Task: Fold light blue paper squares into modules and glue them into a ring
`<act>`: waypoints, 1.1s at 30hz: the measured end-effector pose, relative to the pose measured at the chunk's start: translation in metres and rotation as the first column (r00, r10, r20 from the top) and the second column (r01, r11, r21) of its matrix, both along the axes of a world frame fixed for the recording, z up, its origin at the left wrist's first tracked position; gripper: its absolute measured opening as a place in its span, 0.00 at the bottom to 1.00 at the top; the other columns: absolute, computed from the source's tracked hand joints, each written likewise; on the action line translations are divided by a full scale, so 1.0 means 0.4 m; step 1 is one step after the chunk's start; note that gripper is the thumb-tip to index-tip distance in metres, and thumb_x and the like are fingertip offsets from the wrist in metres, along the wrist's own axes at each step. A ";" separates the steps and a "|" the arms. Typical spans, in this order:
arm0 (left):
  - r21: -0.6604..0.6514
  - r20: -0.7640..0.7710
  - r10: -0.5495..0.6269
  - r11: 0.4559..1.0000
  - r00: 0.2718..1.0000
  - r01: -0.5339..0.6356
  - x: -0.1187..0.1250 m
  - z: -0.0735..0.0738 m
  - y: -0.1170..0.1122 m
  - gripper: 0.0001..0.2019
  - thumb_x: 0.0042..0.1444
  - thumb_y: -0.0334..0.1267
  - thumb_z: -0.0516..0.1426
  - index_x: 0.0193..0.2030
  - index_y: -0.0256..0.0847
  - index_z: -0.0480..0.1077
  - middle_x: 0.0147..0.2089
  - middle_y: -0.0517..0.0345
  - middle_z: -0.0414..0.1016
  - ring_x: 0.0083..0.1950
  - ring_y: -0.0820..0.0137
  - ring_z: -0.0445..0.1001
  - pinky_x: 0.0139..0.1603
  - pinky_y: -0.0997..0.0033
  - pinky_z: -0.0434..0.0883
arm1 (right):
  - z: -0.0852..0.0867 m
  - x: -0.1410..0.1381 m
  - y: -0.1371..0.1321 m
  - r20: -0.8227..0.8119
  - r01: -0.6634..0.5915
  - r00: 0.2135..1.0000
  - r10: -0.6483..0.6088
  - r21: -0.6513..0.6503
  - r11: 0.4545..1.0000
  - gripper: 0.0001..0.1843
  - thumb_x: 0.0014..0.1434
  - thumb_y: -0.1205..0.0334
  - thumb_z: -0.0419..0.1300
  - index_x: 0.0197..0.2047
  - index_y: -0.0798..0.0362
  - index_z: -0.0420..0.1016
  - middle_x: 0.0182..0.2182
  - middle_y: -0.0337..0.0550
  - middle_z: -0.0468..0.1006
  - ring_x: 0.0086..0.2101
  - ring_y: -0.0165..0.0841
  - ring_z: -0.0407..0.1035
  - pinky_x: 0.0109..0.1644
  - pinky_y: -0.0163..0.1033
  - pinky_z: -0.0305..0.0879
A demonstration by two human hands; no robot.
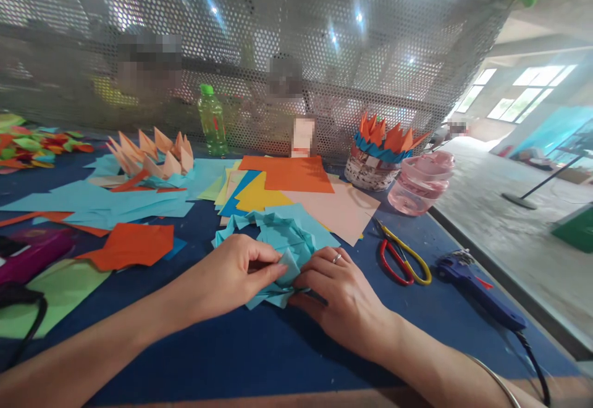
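A light-blue folded paper ring (296,238) lies on the dark blue table in front of me. My left hand (245,266) pinches a small folded light-blue paper piece (290,266) between thumb and forefinger at the ring's near side. With bent fingers, my right hand (336,291) grips the near right part of the ring. Its thumb is low at the near edge, and a ring sits on one finger. The fingertips partly hide where the small piece meets the ring.
Scissors (403,253) and a blue glue gun (482,291) lie right. Behind are coloured paper sheets (296,173), a peach pointed paper ring (152,158), a green bottle (212,121), a pink cup (419,186) and an orange paper crown on a can (370,170). A perforated metal panel (245,44) stands behind.
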State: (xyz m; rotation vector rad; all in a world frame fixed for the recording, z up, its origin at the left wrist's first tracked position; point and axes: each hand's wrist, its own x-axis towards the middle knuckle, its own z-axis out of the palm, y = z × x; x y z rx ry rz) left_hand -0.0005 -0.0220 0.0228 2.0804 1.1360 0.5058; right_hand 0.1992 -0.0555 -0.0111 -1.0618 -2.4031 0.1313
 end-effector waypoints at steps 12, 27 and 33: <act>-0.060 -0.116 -0.008 0.998 0.993 0.001 0.003 0.016 -0.005 0.19 0.53 0.44 0.50 0.18 0.39 0.49 0.21 0.64 0.44 0.23 0.76 0.46 0.21 0.74 0.45 | -0.007 -0.012 0.001 -0.082 0.091 0.992 -0.098 -0.084 0.992 0.10 0.55 0.53 0.62 0.29 0.51 0.75 0.28 0.38 0.76 0.38 0.34 0.64 0.43 0.41 0.54; -0.063 -0.147 -0.024 0.998 0.989 0.014 0.003 0.020 -0.006 0.18 0.54 0.45 0.50 0.19 0.39 0.51 0.21 0.65 0.44 0.24 0.77 0.46 0.22 0.73 0.44 | -0.008 -0.017 0.006 -0.095 0.136 0.985 -0.142 -0.070 0.988 0.13 0.54 0.52 0.63 0.26 0.53 0.74 0.26 0.37 0.75 0.36 0.32 0.64 0.41 0.39 0.52; -0.061 -0.137 -0.029 0.998 0.990 0.021 0.003 0.018 -0.007 0.17 0.54 0.44 0.50 0.19 0.39 0.54 0.21 0.65 0.45 0.24 0.77 0.46 0.22 0.74 0.45 | -0.005 -0.019 0.008 -0.076 0.147 0.985 -0.152 -0.076 0.986 0.16 0.56 0.51 0.61 0.25 0.53 0.73 0.25 0.38 0.75 0.36 0.32 0.64 0.41 0.39 0.51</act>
